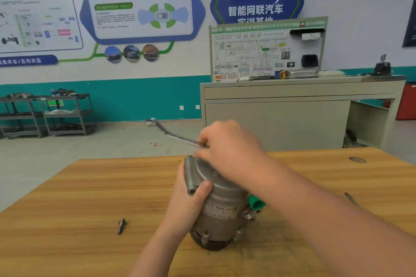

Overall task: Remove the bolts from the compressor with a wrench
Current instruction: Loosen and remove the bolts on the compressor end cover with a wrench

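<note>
Wood-grain counter (90, 186) in a training workshop carries a grey compressor (221, 207) standing on end. Left hand (191, 195) fingers curl round its flank; right hand (227, 148) fingers pinch a wrench (173, 135) at the top face. One bolt (121, 226) lies loose, left of the fingers. Another seems mid-loosening; next comes turning it free.
</note>
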A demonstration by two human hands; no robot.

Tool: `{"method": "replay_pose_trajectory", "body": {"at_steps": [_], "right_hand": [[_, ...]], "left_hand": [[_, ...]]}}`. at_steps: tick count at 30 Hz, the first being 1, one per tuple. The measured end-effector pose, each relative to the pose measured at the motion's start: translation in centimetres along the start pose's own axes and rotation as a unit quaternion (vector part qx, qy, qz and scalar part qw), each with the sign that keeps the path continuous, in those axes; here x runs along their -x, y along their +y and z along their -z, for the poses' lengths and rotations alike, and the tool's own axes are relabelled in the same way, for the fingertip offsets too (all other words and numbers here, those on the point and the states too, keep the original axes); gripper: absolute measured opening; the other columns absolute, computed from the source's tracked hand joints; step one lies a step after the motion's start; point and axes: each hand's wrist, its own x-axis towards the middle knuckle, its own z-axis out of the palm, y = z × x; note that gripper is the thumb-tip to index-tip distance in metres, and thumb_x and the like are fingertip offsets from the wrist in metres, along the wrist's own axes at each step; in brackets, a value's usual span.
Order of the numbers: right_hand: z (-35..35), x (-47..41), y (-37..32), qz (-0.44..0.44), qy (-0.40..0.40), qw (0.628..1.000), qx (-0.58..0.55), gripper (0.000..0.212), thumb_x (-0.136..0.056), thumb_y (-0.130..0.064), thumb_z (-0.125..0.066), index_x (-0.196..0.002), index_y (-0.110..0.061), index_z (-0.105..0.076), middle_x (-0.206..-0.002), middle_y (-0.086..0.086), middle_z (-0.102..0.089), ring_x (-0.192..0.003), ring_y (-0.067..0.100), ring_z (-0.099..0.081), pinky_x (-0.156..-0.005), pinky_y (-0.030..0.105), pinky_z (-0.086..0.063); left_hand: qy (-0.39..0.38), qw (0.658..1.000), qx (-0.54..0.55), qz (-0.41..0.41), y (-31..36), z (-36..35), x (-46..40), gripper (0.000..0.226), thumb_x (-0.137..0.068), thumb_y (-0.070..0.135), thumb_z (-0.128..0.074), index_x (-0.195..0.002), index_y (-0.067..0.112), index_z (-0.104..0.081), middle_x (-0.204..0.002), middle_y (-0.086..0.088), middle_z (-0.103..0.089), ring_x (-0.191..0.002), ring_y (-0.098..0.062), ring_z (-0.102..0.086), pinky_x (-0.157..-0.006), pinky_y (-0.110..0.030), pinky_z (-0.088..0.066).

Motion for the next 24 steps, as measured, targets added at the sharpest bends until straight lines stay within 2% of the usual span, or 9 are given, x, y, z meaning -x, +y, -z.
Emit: {"method": "replay_pose_trajectory", "body": {"at_steps": [2, 4, 6, 8, 10, 14, 16, 18, 24], "right_hand": [[-0.7, 4.0, -1.6, 0.064, 0.1, 0.983, 0.14, 0.016, -0.079, -0.039, -0.074, -0.077, -0.025, -0.066, -0.066, -0.008, -0.057, -0.059, 0.015, -0.046, -0.054, 0.025, -0.034], [-1.1, 7.6, -1.2, 0.101, 0.149, 0.983, 0.024, 0.025, -0.074, -0.042, -0.072, -0.061, -0.025, -0.059, -0.055, -0.012, -0.047, -0.052, 0.008, -0.039, -0.052, 0.021, -0.026], [-1.8, 10.5, 1.1, 0.117, 0.186, 0.961, -0.169, 0.036, -0.08, -0.051, -0.064, -0.06, -0.023, -0.056, -0.057, -0.01, -0.041, -0.054, 0.005, -0.036, -0.051, 0.02, -0.027], [-1.6, 12.9, 3.2, 0.039, 0.173, 0.925, -0.337, 0.047, -0.082, -0.067, -0.057, -0.066, -0.023, -0.066, -0.059, -0.005, -0.049, -0.055, 0.0, -0.046, -0.052, 0.014, -0.037], [-1.7, 13.8, 5.0, -0.073, 0.149, 0.845, -0.509, 0.054, -0.072, -0.081, -0.053, -0.082, -0.033, -0.076, -0.054, -0.004, -0.052, -0.051, -0.003, -0.047, -0.051, 0.01, -0.039], [-3.0, 10.6, 8.7, -0.221, 0.117, 0.739, -0.625, 0.041, -0.076, -0.062, -0.064, -0.098, -0.029, -0.076, -0.053, -0.006, -0.046, -0.049, 0.006, -0.042, -0.048, 0.019, -0.037], [-3.3, 7.6, 10.1, -0.284, 0.099, 0.751, -0.588, 0.027, -0.085, -0.049, -0.062, -0.08, -0.028, -0.078, -0.05, -0.006, -0.044, -0.045, 0.009, -0.038, -0.044, 0.023, -0.031], [-3.0, 4.5, 11.0, -0.299, 0.061, 0.789, -0.533, 0.035, -0.086, -0.05, -0.065, -0.064, -0.024, -0.075, -0.047, -0.008, -0.043, -0.045, 0.011, -0.034, -0.042, 0.023, -0.027], [-1.1, -2.7, 5.9, -0.17, -0.034, 0.943, -0.283, 0.032, -0.083, -0.043, -0.072, -0.076, -0.012, -0.077, -0.061, 0.003, -0.061, -0.057, 0.014, -0.049, -0.056, 0.026, -0.039]], "left_hand": [[-0.004, 1.0, -0.027, -0.01, 0.1, 0.0, -0.1, 0.07, -0.068, 0.064, -0.067, -0.119, 0.019, -0.049, -0.098, 0.011, -0.067, -0.092, -0.006, -0.065, -0.074, -0.013, -0.051], [0.004, 0.999, -0.02, -0.027, 0.1, 0.1, 0.1, 0.077, -0.067, 0.062, -0.071, -0.118, 0.009, -0.048, -0.096, 0.009, -0.066, -0.092, -0.009, -0.064, -0.076, -0.013, -0.05], [0.02, 1.0, 0.013, -0.012, 0.0, 0.3, 0.6, 0.095, -0.056, 0.079, -0.071, -0.123, 0.015, -0.047, -0.108, 0.002, -0.067, -0.1, -0.012, -0.065, -0.082, -0.021, -0.052], [0.027, 0.999, 0.032, -0.007, -0.1, 0.4, 1.2, 0.096, -0.052, 0.085, -0.069, -0.123, 0.025, -0.048, -0.111, 0.008, -0.068, -0.102, -0.006, -0.065, -0.079, -0.017, -0.051], [0.03, 0.999, 0.042, -0.009, 0.0, 0.4, 1.6, 0.095, -0.052, 0.086, -0.067, -0.125, 0.028, -0.048, -0.111, 0.016, -0.067, -0.103, -0.001, -0.064, -0.077, -0.012, -0.05], [0.035, 0.998, 0.042, -0.005, 0.4, 0.2, 1.6, 0.099, -0.05, 0.087, -0.068, -0.126, 0.027, -0.046, -0.11, 0.02, -0.067, -0.101, 0.001, -0.064, -0.076, -0.01, -0.049], [0.031, 0.999, 0.044, -0.005, 0.5, 0.0, 1.6, 0.099, -0.05, 0.086, -0.068, -0.127, 0.028, -0.046, -0.109, 0.02, -0.067, -0.101, 0.001, -0.064, -0.076, -0.01, -0.05], [0.023, 0.999, 0.043, -0.005, 0.6, -0.1, 1.6, 0.1, -0.049, 0.086, -0.069, -0.126, 0.027, -0.046, -0.109, 0.019, -0.067, -0.102, -0.001, -0.065, -0.076, -0.011, -0.051], [0.01, 0.999, 0.036, 0.003, 1.0, -0.3, 1.0, 0.103, -0.048, 0.085, -0.07, -0.127, 0.024, -0.046, -0.11, 0.015, -0.068, -0.102, -0.004, -0.066, -0.077, -0.013, -0.051]]}}
